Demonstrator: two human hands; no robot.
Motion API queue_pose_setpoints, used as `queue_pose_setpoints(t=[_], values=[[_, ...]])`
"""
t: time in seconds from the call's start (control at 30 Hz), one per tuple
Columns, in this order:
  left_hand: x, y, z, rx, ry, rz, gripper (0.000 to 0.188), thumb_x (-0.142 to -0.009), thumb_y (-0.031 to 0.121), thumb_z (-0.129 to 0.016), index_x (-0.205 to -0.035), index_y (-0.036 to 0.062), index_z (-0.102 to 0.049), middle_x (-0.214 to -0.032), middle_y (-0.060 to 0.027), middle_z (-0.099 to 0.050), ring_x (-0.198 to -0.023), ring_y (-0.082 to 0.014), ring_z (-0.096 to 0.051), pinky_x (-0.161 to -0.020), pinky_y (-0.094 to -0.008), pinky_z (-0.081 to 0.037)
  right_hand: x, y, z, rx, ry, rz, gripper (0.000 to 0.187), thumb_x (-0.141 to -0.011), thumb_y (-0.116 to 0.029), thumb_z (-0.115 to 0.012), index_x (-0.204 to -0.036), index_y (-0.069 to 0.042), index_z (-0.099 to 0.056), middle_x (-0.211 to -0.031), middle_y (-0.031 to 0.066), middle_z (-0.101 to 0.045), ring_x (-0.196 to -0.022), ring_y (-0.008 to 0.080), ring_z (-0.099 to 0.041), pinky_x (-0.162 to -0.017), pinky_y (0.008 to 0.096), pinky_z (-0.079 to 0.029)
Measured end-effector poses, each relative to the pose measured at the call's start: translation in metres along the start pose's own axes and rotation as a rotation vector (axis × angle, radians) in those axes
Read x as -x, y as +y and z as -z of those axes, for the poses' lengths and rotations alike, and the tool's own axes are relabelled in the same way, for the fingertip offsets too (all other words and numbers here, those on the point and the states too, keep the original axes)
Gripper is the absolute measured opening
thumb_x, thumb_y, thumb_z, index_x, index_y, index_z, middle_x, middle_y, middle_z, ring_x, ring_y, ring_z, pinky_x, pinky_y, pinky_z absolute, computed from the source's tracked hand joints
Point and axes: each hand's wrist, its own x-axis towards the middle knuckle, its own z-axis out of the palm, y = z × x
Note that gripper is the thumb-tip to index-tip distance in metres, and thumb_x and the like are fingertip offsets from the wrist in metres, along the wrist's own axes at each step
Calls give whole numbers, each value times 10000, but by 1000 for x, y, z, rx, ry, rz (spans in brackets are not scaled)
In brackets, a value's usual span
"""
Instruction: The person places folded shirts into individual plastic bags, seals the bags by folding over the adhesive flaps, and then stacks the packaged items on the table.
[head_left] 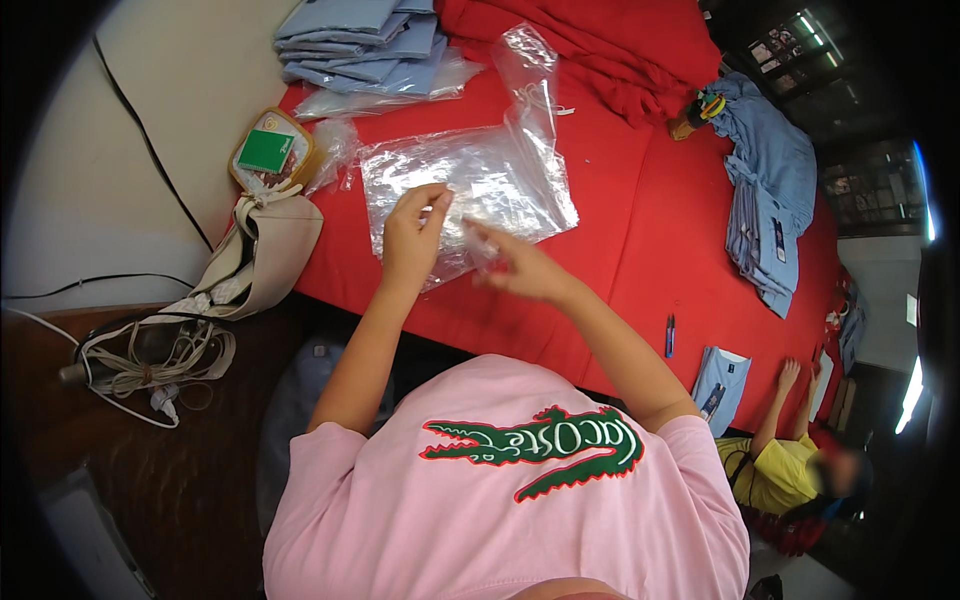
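A stack of clear plastic bags (400, 175) lies flat on the red-covered table in front of me, glossy with reflections. Over it is my left hand (412, 238), its thumb and fingers pinched together; anything between the fingertips is too small to make out. My right hand (522, 268) hovers just to the right, over the near edge of the bags, with its index finger reaching toward the left hand. Motion smears its other fingers. Some loose clear plastic shows between and below the two hands.
Folded blue shirts (350, 45) are piled at the far left. A tub (312, 165) with a green packet stands near a cream strap-like bundle (275, 235). More blue shirts (770, 200), a blue pen (670, 336) and a co-worker in yellow (780, 475) are at right.
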Motion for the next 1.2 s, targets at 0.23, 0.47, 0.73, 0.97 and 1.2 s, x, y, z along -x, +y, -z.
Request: queue_pose_setpoints(t=[0.23, 0.47, 0.73, 0.97, 1.2], values=[[-29, -54, -33, -225, -101, -105, 236, -1009, 148, -689, -1219, 59, -747, -1348, -161, -715, -1259, -360, -671, -1017, -425, -545, -45, 3, 45, 307, 110, 46, 430, -976, -88, -693, -1405, -61, -668, -1449, 189, -654, -1342, 338, -633, -1139, 444, -486], [-108, -88, -125, -683, -268, -333, 735, -925, 157, -734, -1568, -57, -451, -1663, -248, -393, -1572, -472, -329, -1288, -635, -258, -184, 6, 87, 1192, -41, 404, 476, -952, -163, -670, -1424, -116, -636, -1444, 107, -673, -1397, 294, -583, -1207, 500, -385], [-109, -112, -111, -877, -384, -439, 925, -994, 489, -612, -1724, 70, -228, -1804, -189, -170, -1671, -339, -163, -1362, -564, -93, -254, 39, 134, 1776, -423, 108, 322, -960, -172, -652, -1252, -62, -734, -1158, 118, -776, -1373, 323, -600, -1316, 573, -233], [-112, -125, -67, -862, -433, -416, 900, -993, 444, -637, -1713, 60, -257, -1808, -167, -172, -1673, -346, -151, -1361, -550, -87, -177, 35, 302, 1249, -41, 276, 101, -891, -114, -700, -956, -57, -752, -1012, 110, -730, -1094, 323, -689, -1151, 532, -431], [-110, -123, -54, -773, -372, -373, 805, -978, 393, -661, -1642, 32, -385, -1763, -181, -282, -1648, -356, -230, -1343, -594, -105, -53, 57, 311, 814, 186, -96, 118, -959, -96, -734, -1043, -35, -677, -814, 90, -674, -784, 248, -694, -783, 375, -543]])
